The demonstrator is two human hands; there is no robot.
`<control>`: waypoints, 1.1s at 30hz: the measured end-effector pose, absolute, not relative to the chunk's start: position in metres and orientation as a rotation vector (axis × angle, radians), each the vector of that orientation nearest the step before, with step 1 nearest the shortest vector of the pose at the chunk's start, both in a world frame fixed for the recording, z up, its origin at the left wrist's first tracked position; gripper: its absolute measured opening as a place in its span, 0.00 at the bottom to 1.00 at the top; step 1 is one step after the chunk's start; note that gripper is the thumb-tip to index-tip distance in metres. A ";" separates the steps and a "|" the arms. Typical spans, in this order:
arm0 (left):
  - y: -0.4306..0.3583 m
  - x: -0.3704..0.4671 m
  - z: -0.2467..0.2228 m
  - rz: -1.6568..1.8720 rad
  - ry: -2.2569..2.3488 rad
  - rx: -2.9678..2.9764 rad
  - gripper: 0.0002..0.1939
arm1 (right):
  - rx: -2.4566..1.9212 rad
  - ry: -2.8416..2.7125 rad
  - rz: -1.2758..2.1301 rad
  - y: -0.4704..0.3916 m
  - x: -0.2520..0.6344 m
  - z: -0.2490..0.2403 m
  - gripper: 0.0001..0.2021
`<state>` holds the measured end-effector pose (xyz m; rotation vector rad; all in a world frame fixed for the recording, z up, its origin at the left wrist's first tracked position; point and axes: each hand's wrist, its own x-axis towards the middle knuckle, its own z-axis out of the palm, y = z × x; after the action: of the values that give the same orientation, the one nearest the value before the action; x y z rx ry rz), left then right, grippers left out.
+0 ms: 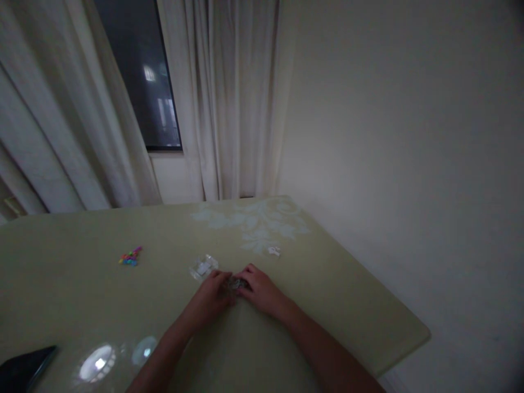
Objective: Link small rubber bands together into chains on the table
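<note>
Close together over the middle of the table (pixel 344 305), my two hands meet at a small clump of dark, shiny pieces (pixel 238 284), too small and dim to name. My left hand (pixel 215 292) has its fingers curled in at the clump's left side. From the right, my right hand (pixel 260 289) closes thumb and fingers on the same clump. Just beyond my left hand lies a clear plastic bag (pixel 204 266) with something whitish in it. A few small white pieces (pixel 274 251) rest farther back to the right.
A little pile of brightly coloured pieces (pixel 131 256) sits on the left part of the table. At the lower left corner is a dark flat object (pixel 28 368). Curtains (pixel 237 109) and a window (pixel 143 76) stand behind the table; a wall (pixel 401 153) runs along its right.
</note>
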<state>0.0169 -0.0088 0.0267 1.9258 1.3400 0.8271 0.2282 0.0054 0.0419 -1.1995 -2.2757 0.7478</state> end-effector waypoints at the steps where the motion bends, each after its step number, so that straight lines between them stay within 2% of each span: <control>1: -0.007 0.021 0.026 0.853 1.348 1.927 0.23 | -1.200 -2.271 0.731 0.005 0.224 0.040 0.12; 4: -0.004 0.031 0.024 0.891 1.370 1.967 0.13 | -1.243 -2.265 0.662 0.006 0.217 0.035 0.09; 6: -0.003 0.035 0.024 0.905 1.393 1.998 0.11 | -1.266 -2.266 0.616 0.008 0.215 0.032 0.08; 12: -0.002 0.038 0.026 0.954 1.452 1.993 0.14 | -1.239 -2.139 0.598 0.014 0.220 0.029 0.09; 24: -0.002 0.023 0.028 1.075 1.219 1.685 0.18 | -1.090 -2.021 0.734 0.014 0.236 0.042 0.09; 30: -0.009 0.002 0.041 0.886 1.338 1.770 0.21 | -1.133 -2.087 0.893 0.015 0.260 0.060 0.13; 33: -0.016 -0.002 0.044 0.755 1.405 1.882 0.28 | -1.230 -2.272 1.018 0.012 0.281 0.072 0.25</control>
<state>-0.0018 -0.0156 0.0440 1.8820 1.4054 0.7547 0.2808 0.0122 0.0716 -1.2301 -2.2721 1.0177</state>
